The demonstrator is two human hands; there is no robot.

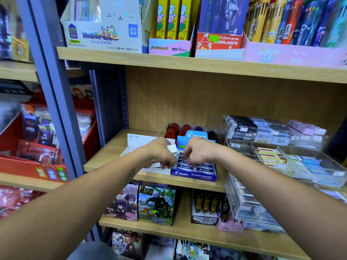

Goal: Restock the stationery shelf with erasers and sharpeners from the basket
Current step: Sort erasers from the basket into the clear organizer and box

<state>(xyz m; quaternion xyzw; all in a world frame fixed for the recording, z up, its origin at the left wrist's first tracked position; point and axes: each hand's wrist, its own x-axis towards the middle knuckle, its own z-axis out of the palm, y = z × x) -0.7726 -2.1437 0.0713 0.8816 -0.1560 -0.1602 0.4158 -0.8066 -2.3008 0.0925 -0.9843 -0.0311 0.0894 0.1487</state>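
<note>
While both hands work over the blue Pilot eraser box (pixel 194 174), stock goes in from its left edge.
Left hand (pixel 159 153) grips several white erasers (pixel 173 149) just left of the box, fingers curled round them; right hand (pixel 198 152), nearer and directly above its rows, is curled downward; whether it pinches one cannot be told.

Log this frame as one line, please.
stage: shelving erasers | left hand: holds white erasers | right hand: fingers curled in blue Pilot box | basket: unseen
</note>
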